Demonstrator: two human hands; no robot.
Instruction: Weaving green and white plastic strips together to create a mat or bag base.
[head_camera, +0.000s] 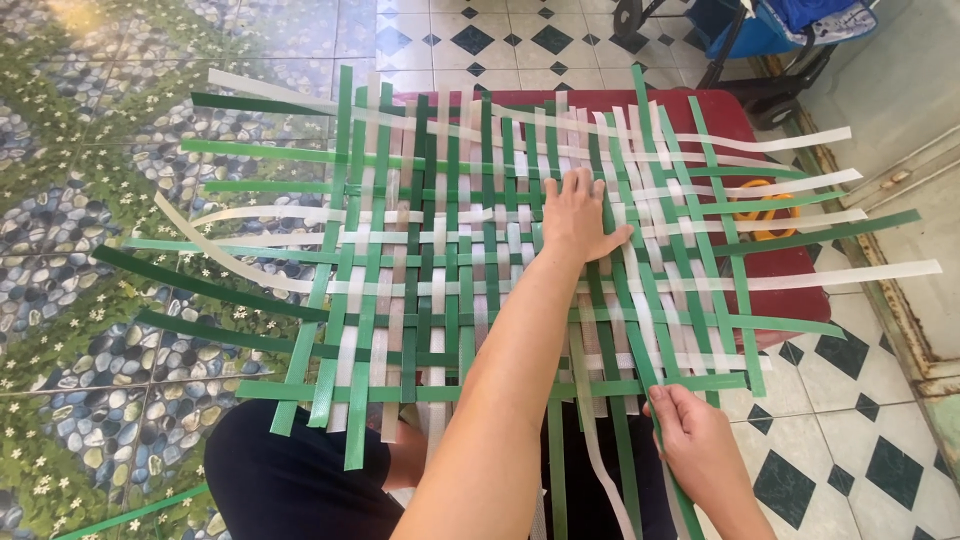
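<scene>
Woven mat (450, 260) of green and translucent white plastic strips, loose ends splayed on all sides, lying over a low dark red table (725, 115). Left hand (578, 215): flat, fingers spread, pressed on the weave right of centre. Right hand (700, 440): at the near edge, fingers pinched on a green strip (640, 360) running diagonally. Orange-handled scissors (765, 208) under the strips at the right. Floor: pebble-and-flower pattern tiles (90, 330) on the left, white tiles with dark diamonds (860, 450) on the right. Blue wheeled cart (770, 30) at the top.
</scene>
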